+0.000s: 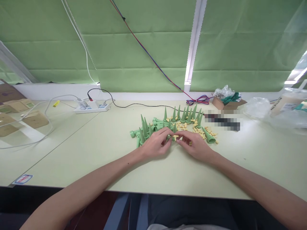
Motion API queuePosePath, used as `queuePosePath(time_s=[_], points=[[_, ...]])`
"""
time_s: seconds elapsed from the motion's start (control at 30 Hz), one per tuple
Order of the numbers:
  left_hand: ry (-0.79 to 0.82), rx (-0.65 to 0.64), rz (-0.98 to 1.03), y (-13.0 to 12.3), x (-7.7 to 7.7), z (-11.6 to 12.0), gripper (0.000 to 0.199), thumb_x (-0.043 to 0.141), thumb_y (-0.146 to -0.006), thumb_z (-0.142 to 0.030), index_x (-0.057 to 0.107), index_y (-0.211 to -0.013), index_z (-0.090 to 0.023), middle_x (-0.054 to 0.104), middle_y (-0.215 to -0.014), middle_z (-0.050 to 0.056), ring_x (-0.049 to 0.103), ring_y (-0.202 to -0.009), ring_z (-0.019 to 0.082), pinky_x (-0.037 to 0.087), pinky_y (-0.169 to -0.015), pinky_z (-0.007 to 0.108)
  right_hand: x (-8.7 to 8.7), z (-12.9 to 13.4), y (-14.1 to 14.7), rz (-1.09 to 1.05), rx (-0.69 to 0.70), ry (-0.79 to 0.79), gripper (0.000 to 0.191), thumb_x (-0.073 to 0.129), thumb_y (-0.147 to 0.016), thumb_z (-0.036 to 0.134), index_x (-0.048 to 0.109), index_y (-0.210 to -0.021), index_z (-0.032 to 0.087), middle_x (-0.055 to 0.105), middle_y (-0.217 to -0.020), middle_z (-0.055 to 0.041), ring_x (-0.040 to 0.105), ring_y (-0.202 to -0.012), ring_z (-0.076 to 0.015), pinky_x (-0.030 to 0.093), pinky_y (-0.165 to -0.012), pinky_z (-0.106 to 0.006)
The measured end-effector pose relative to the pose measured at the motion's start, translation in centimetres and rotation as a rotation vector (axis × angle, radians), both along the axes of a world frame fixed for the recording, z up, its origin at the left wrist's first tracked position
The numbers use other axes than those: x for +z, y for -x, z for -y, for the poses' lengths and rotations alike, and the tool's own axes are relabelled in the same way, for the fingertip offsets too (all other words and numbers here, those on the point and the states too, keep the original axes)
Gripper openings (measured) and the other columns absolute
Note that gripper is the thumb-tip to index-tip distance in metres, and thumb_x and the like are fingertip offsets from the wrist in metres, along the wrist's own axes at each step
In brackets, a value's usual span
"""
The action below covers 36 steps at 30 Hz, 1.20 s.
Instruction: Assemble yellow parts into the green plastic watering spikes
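My left hand [156,142] is closed around a small green plastic part [169,137], only one end of which shows between the fingers. Facing it, my right hand [194,144] pinches a small yellow plastic piece [175,137] at the fingertips. The two parts are close together; I cannot tell whether they touch. Behind both hands, several green cones [183,117] stand upright on their wide bases. Green tube-like parts [135,133] lie on the left, partly hidden by my left hand. Loose yellow pieces [182,126] are scattered among the cones, and one green cone [209,136] lies tipped over.
A white power strip [92,108] with plugs and cables sits at the back left, near brown boxes [35,119]. Back right are an open carton [227,103], plastic bags [257,107] and a drink cup [284,102]. A blurred dark object [224,123] lies right of the cones.
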<state>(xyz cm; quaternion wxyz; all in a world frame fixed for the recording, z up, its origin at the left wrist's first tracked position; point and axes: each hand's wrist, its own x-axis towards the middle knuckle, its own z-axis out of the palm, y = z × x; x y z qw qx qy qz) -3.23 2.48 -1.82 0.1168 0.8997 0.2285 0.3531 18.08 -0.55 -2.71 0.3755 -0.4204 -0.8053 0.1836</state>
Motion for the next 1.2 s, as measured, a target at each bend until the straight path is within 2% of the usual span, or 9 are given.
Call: queuePosePath(time_s=[0.27, 0.53, 0.73, 1.0, 1.2], points=[[0.004, -0.030, -0.058, -0.09, 0.09, 0.19, 0.014, 0.044, -0.096, -0.019, 0.057, -0.101, -0.016, 0.061, -0.096, 0.007, 0.048, -0.061, 0.010, 0.042, -0.054, 0.023, -0.13, -0.36, -0.29, 0.018, 0.028, -0.010, 0.018, 0.056, -0.095, 0.026, 0.073, -0.095, 0.021, 0.075, -0.086, -0.0039, 0.062, -0.066, -0.0161, 0.048, -0.065, -0.028], [0.032, -0.047, -0.054, 0.05, -0.17, 0.19, 0.013, 0.046, -0.095, -0.017, 0.056, -0.102, -0.017, 0.061, -0.097, 0.007, 0.048, -0.062, 0.010, 0.041, -0.055, 0.022, -0.26, -0.37, -0.53, 0.021, 0.044, -0.028, 0.020, 0.056, -0.095, 0.024, 0.076, -0.096, 0.022, 0.075, -0.083, -0.0032, 0.061, -0.064, -0.0159, 0.046, -0.064, -0.027], [0.040, -0.064, -0.062, 0.14, -0.18, 0.22, 0.011, 0.047, -0.093, -0.015, 0.056, -0.101, -0.017, 0.060, -0.096, 0.006, 0.048, -0.062, 0.009, 0.041, -0.056, 0.022, -0.32, -0.36, -0.69, 0.045, 0.050, -0.009, 0.023, 0.054, -0.095, 0.026, 0.076, -0.093, 0.021, 0.069, -0.070, -0.0021, 0.055, -0.058, -0.0148, 0.042, -0.060, -0.025], [0.030, -0.083, -0.063, 0.28, -0.14, 0.02, 0.010, 0.048, -0.093, -0.016, 0.056, -0.099, -0.017, 0.060, -0.094, 0.006, 0.048, -0.061, 0.009, 0.042, -0.056, 0.022, -0.20, -0.17, -0.75, 0.055, 0.107, 0.013, 0.030, 0.047, -0.099, 0.029, 0.071, -0.084, 0.019, 0.064, -0.066, -0.0010, 0.051, -0.056, -0.0133, 0.039, -0.059, -0.024], [0.037, -0.087, -0.075, 0.31, -0.24, -0.08, 0.012, 0.049, -0.091, -0.014, 0.056, -0.099, -0.017, 0.060, -0.095, 0.005, 0.050, -0.063, 0.009, 0.042, -0.056, 0.021, -0.46, -0.20, -0.59, 0.024, 0.123, 0.007, 0.039, 0.049, -0.100, 0.031, 0.057, -0.064, 0.018, 0.056, -0.056, 0.0015, 0.046, -0.050, -0.0102, 0.036, -0.056, -0.023]])
